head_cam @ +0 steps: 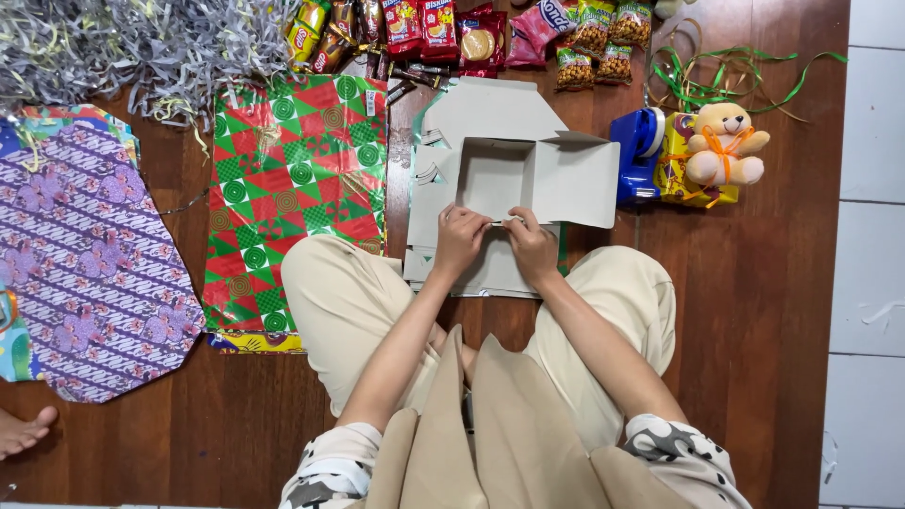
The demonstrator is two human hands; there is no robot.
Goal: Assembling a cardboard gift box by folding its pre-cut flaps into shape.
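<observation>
A grey cardboard box (495, 174) lies unfolded on the wooden floor in front of my crossed legs, its flaps spread out. My left hand (459, 238) and my right hand (531, 245) both pinch the near wall of the box, fingers closed on its edge, close together. The open well of the box sits just beyond my fingers. One flap (577, 179) stands out to the right.
Red-green wrapping paper (292, 188) and purple patterned paper (85, 254) lie left. Shredded silver filler (123, 47) and snack packets (443, 33) are at the top. A blue tape dispenser (638, 151), teddy bear (721, 141) and green ribbon (726, 71) lie right. Another person's foot (21, 432) shows at bottom left.
</observation>
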